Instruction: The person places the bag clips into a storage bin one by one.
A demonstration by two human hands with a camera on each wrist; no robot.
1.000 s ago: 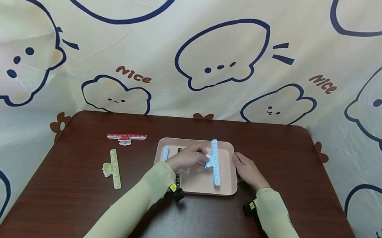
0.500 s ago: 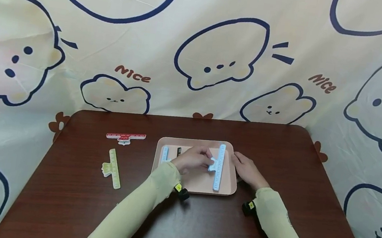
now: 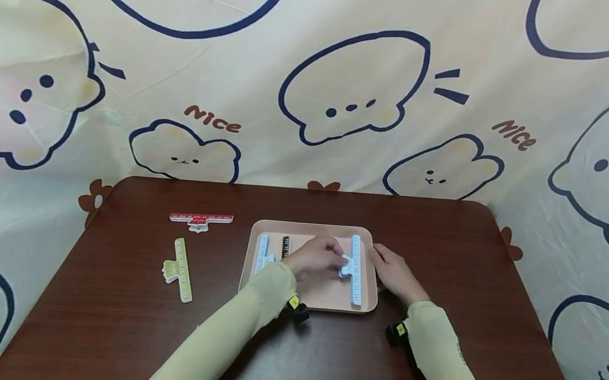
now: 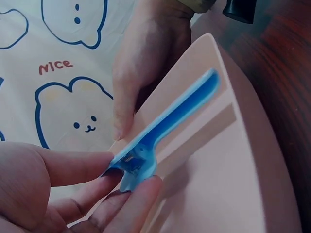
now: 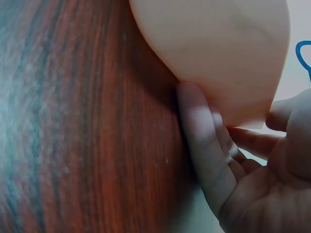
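My left hand (image 3: 317, 258) is over the pink tray (image 3: 322, 296), its thumb and fingers pinching the handle of a light blue ruler clip (image 3: 355, 279). That clip stands lengthwise near the tray's right side; in the left wrist view its hollow underside (image 4: 187, 104) faces the camera, and I cannot tell whether it touches the tray floor. At the tray's right edge, my right hand (image 3: 398, 274) holds the rim, thumb on top and fingers beneath in the right wrist view. Another light blue clip (image 3: 262, 250) and a black clip (image 3: 285, 245) lie on the tray's left, partly hidden by my left arm.
On the dark wood table (image 3: 338, 374), left of the tray, lie a red clip (image 3: 201, 219) and a yellow-green clip (image 3: 183, 270). A printed cloth (image 3: 308, 165) hangs behind the table and along both sides.
My left hand has moved a little right and towards me with the blue clip, which first straightened and now tilts slightly. More of the left blue clip shows. The right hand stays put.
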